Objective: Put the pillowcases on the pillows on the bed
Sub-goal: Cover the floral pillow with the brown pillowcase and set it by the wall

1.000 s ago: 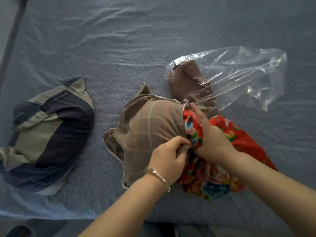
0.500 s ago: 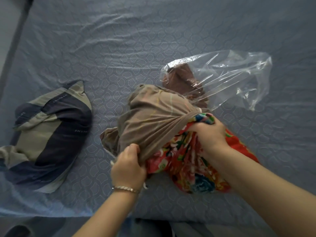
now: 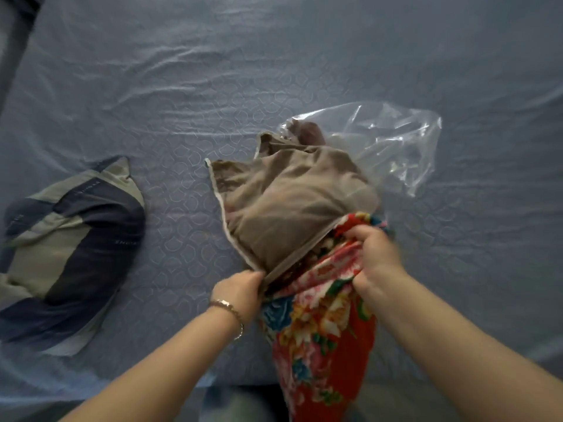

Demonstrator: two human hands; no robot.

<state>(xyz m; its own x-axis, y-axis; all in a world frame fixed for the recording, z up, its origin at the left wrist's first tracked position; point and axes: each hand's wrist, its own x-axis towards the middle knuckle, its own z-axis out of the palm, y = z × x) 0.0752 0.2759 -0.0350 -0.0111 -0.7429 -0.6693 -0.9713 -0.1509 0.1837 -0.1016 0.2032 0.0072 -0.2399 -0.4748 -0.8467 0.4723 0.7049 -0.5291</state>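
A brown pillowcase (image 3: 292,202) lies bunched in the middle of the bed, its hemmed opening turned toward me. A red floral pillow (image 3: 323,330) sticks out of that opening and hangs down over the bed's near edge. My left hand (image 3: 240,287), with a bracelet on its wrist, pinches the lower end of the brown pillowcase's hem. My right hand (image 3: 376,257) is clenched on the floral fabric just at the opening. A pillow in a navy and grey striped case (image 3: 70,248) lies at the left.
A clear plastic bag (image 3: 390,141) with a dark brown cloth (image 3: 307,134) inside lies just behind the brown pillowcase. The blue-grey patterned sheet (image 3: 213,86) covers the whole bed. A dark bed edge runs along the far left.
The floral pillow has swung toward me and now hangs over the bed's edge. My left hand went from the pillowcase's side to its hem. My right hand stayed on the floral fabric.
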